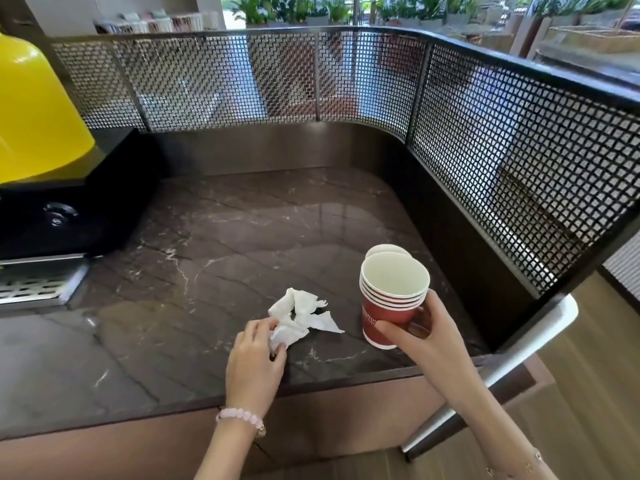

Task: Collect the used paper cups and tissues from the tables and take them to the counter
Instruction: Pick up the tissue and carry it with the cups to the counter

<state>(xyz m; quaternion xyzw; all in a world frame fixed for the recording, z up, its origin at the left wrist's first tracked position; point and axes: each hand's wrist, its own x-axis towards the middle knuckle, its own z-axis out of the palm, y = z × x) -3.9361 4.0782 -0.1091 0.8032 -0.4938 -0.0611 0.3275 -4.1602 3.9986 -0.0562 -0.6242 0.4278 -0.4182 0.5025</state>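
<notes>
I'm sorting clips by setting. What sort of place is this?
Probably a cafe's service counter: a marble counter edged by a mesh screen, a black drinks machine with a drip tray, and a stack of red paper cups in the right hand.

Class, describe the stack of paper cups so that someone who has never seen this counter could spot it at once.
Start at the dark marble counter fenced by a black mesh screen, and go to its near right corner. There the right hand grips a stack of nested cups. Unlike the crumpled white tissue beside it, it is red with white rims.
</notes>
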